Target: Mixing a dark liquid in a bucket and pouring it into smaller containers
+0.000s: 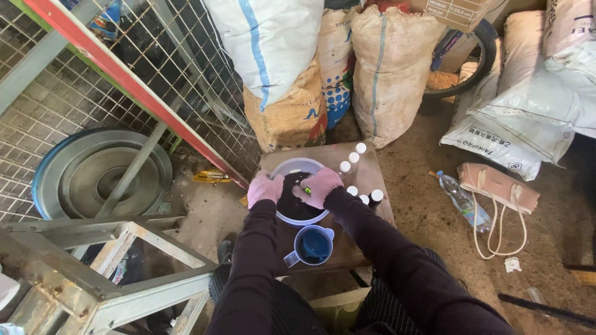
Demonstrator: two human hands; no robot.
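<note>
The right hand (pixel 318 185) has its fingers curled around a small green thing (pixel 307 190) over the dark-filled bowl (pixel 297 216). The left hand (pixel 265 188) rests clenched on the bowl's rim. Just right of the fingers stand white-capped bottles (pixel 354 157); nearer the person sits a blue jug (pixel 315 245) on the counter (pixel 372 180).

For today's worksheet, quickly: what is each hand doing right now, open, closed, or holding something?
Left hand: gloved, resting on the bowl rim; grip cannot be told.
Right hand: gloved, closed on a small green object over the bowl.

Storage shed: stacked sacks (pixel 390 68), wire mesh (pixel 74 93), dirt floor (pixel 428 223).
</note>
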